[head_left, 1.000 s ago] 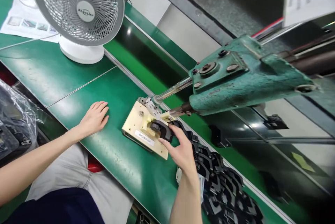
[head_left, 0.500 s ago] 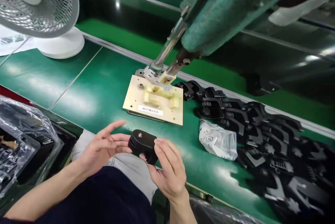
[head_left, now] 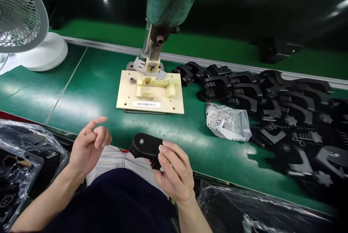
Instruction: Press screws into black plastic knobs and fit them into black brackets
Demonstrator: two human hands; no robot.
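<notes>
My right hand (head_left: pixel 175 173) grips the right end of a black plastic part (head_left: pixel 146 145), thumb below and fingers on top. The part is rounded at its left end, where a small metal screw (head_left: pixel 141 141) shows on the upper face. My left hand (head_left: pixel 91 146) hovers apart from it to the left, holding nothing, index finger stretched out and the other fingers curled. Beyond both hands lies a cream fixture plate (head_left: pixel 123 93) with raised yellowish blocks (head_left: pixel 170 90) and a printed label. Above the plate stands the green machine head (head_left: pixel 174 0) with its metal tip.
Many similar black parts (head_left: pixel 244 91) are heaped at the right, beside a clear plastic bag (head_left: pixel 228 122). A white fan (head_left: pixel 46 51) stands at the back left. Plastic-lined boxes (head_left: pixel 29 146) flank me below the green bench (head_left: pixel 89 88).
My left hand has let go of the black part and drawn away left, its fingers curling. My right hand still holds the part. The view has turned and levelled.
</notes>
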